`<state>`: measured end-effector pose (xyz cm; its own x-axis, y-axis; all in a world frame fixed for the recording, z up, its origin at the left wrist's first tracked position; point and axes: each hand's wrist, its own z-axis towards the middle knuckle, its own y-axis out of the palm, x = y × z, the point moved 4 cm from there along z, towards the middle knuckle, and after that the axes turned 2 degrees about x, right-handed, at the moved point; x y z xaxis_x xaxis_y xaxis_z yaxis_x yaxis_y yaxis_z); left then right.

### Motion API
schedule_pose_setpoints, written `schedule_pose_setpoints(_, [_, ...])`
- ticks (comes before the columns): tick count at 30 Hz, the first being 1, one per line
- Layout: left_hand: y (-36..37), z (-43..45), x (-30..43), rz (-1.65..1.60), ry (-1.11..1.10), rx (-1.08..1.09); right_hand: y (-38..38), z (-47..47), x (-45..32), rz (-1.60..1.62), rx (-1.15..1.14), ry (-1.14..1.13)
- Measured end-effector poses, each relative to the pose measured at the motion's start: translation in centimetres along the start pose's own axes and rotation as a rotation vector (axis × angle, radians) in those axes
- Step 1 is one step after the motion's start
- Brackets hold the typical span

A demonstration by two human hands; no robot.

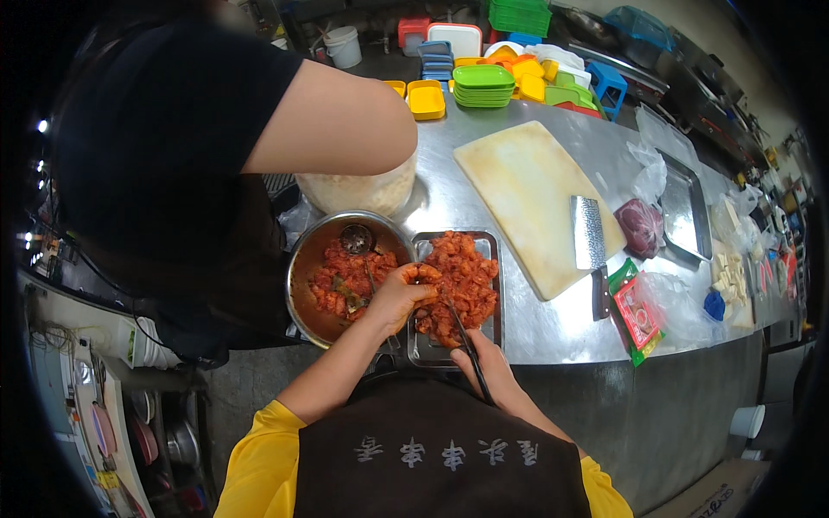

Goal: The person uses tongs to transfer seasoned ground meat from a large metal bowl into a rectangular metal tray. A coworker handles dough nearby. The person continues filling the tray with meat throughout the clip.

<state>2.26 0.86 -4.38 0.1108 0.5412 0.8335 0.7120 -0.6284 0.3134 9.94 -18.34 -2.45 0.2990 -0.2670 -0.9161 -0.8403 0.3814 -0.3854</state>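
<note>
Red-marinated meat pieces [463, 265] are heaped on a shallow metal tray [493, 245] at the table's front edge. My left hand [401, 294] is at the heap's left side, its fingers curled and smeared with red sauce. Whether a piece is between them cannot be told. Low at the tray's front, my right hand [490, 366] grips a long dark stick [467, 343], perhaps a chopstick, whose far end reaches the meat. Left of the tray, a steel bowl [304, 259] holds more red meat with some green leaves, a perforated ladle [356, 239] and a thin rod.
A person's bare arm [343, 123] reaches over a large pale-filled container [363, 191] behind the bowl. To the right lie a cutting board [518, 188], a cleaver [588, 233], bagged dark red meat [640, 226] and a red-green packet [635, 314]. Green trays [482, 87] are stacked at the back.
</note>
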Motion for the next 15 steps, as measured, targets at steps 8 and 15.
schedule_pose_setpoints(8, [0.8,0.0,0.5,0.073,0.010,-0.021,0.0,0.0,0.7,0.009,-0.008,0.035])
schedule_pose_setpoints(15, [0.8,0.2,1.3,0.192,-0.061,0.011,0.1,-0.2,0.9,0.051,-0.007,0.073])
